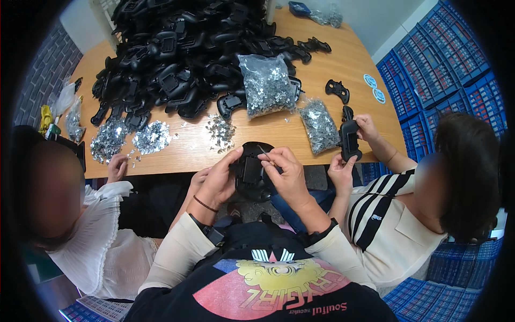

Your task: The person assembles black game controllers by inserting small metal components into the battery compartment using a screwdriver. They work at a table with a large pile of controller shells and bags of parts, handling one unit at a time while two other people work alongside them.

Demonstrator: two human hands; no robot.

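My left hand (221,174) grips the left side of a black game controller shell (252,177), held just off the table's front edge with its rectangular recess facing up. Over the upper part of that shell, my right hand (287,174) pinches a thin, slender tool (261,151), whose tip points at the shell; its exact kind is too small to make out. Just beyond my hands lies a small heap of shiny metal pieces (220,132) on the wooden table.
A big pile of black controller shells (177,64) covers the far table (185,142). Clear bags of metal pieces (266,88) stand right of centre. A co-worker at right holds another shell (350,137); one at left sits by metal heaps (152,137). Blue crates (434,59) line the right.
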